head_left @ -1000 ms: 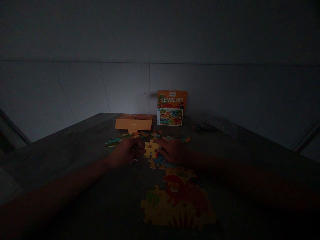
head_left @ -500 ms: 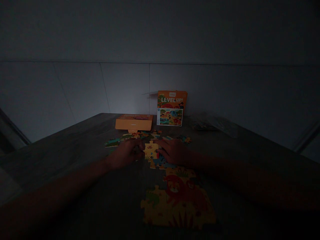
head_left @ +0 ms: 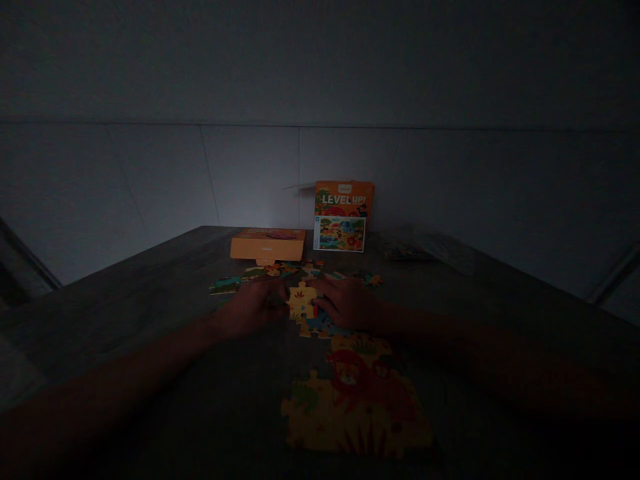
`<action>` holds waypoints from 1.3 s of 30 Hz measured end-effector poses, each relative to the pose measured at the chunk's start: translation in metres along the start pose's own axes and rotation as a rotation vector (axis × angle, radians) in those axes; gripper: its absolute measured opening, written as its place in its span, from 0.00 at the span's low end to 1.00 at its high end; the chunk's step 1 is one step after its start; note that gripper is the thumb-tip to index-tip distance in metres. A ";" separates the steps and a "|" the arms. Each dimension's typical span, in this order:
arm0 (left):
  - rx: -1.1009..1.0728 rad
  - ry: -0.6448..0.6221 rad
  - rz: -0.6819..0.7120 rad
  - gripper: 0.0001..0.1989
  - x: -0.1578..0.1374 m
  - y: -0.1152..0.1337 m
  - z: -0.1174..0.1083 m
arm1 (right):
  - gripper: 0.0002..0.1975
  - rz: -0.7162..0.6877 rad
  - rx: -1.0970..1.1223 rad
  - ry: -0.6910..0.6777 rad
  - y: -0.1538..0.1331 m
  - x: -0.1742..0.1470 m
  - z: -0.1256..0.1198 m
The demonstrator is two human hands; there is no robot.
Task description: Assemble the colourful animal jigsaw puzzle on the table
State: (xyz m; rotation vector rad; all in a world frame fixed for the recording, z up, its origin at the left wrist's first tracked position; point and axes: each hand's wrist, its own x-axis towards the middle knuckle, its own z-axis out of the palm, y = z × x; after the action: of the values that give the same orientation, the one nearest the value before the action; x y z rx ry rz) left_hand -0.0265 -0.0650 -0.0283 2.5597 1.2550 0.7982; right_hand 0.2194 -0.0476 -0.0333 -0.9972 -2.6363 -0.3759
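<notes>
In dim light, a yellow puzzle piece (head_left: pixel 303 298) with a small plant print lies between my hands, joined at its lower right to blue pieces (head_left: pixel 323 324). My left hand (head_left: pixel 256 303) has its fingers curled together, with the tips at the yellow piece's left edge. From the other side, my right hand (head_left: pixel 347 300) grips that piece's right part, its fingers over the top and part of the blue section hidden beneath. Nearer to me sits a joined lion puzzle section (head_left: pixel 365 400), just below the blue pieces.
Behind my hands are several loose puzzle pieces (head_left: pixel 225 285). An orange box (head_left: pixel 267 247) lies flat at the back, beside an upright "LEVEL UP!" box (head_left: pixel 345 200) with a picture card (head_left: pixel 341 235) before it. Clear plastic bags (head_left: pixel 440 250) rest at the back right, near the wall.
</notes>
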 end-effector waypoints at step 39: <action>0.050 0.015 -0.070 0.05 0.001 0.000 -0.005 | 0.17 0.064 0.150 0.121 0.008 0.000 0.010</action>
State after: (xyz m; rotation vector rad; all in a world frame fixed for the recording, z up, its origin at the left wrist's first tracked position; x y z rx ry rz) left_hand -0.0285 -0.0647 -0.0232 2.5369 1.3775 0.7831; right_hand 0.2228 -0.0389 -0.0413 -0.9757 -2.4772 -0.2138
